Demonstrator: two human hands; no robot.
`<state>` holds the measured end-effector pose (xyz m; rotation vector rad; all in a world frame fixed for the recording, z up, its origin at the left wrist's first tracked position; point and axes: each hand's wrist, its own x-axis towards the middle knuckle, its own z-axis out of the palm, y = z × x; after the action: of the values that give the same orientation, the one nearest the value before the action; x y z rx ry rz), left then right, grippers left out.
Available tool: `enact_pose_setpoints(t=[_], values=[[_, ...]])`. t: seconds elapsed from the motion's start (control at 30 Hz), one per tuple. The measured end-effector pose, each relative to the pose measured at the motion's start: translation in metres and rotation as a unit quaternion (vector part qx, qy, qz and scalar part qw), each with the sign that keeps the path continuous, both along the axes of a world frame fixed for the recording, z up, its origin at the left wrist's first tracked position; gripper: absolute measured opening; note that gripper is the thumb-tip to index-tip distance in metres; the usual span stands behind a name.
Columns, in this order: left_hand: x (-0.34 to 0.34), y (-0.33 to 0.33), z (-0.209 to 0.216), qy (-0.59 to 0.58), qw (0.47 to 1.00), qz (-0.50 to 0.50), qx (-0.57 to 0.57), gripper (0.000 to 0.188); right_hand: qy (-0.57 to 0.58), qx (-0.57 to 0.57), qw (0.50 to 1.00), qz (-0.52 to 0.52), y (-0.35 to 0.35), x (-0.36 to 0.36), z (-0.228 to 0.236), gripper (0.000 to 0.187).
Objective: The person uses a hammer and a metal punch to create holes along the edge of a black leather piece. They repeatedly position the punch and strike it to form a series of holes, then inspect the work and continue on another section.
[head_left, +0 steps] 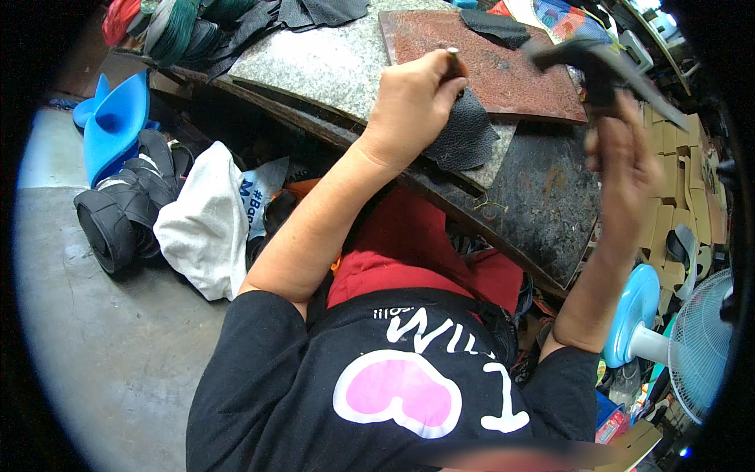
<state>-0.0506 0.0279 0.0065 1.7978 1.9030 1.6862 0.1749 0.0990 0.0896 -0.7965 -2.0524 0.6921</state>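
Note:
My left hand [413, 98] is closed around a short upright punch [453, 52], its pale metal top sticking out above the fingers. The punch's lower end is hidden by my hand. Beneath and beside that hand lies a piece of black grained leather [465, 141], hanging partly past the edge of a reddish-brown board [511, 90]. Raised to the right, my right hand [625, 153] grips a hammer [562, 53], both smeared by motion. The hammer is in the air, apart from the punch. Another black leather scrap [495, 29] rests on the board's far side.
A speckled stone slab [314, 71] lies under the board on a dark workbench [543, 189]. Spools of cord [174, 35] stand at the far left. A white cloth [204, 224] and black rolls [110, 232] lie left; a fan [700, 346] and cardboard pieces [676, 149] crowd the right.

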Motion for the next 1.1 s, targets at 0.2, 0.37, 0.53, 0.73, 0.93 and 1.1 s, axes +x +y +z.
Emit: enact_pose_setpoints(t=[0.2,0.37,0.53,0.73,0.93,1.1], values=[[0.006,0.006,0.004,0.152,0.987,-0.010,0.041,0.012,0.084,-0.076,0.993,0.043,-0.014,-0.014,0.005,0.032],[0.004,0.006,0.003,0.127,0.990,-0.014,0.054,0.012,-0.017,-0.014,0.997,-0.071,-0.006,0.003,0.009,0.029],[0.008,0.008,0.003,0.174,0.984,-0.012,0.040,0.015,0.036,0.061,0.994,0.087,0.003,0.012,0.007,0.033],[0.007,0.005,-0.001,0.066,0.997,0.011,0.041,0.010,-0.029,0.011,0.999,-0.014,0.010,-0.007,-0.036,0.038],[-0.001,0.001,-0.006,-0.295,0.951,-0.028,0.089,0.006,-0.232,0.030,0.972,-0.028,0.000,-0.023,-0.036,0.038],[-0.022,-0.012,-0.001,-0.430,0.880,-0.043,0.200,0.003,-0.225,0.030,0.973,-0.035,0.004,-0.023,-0.039,0.036]])
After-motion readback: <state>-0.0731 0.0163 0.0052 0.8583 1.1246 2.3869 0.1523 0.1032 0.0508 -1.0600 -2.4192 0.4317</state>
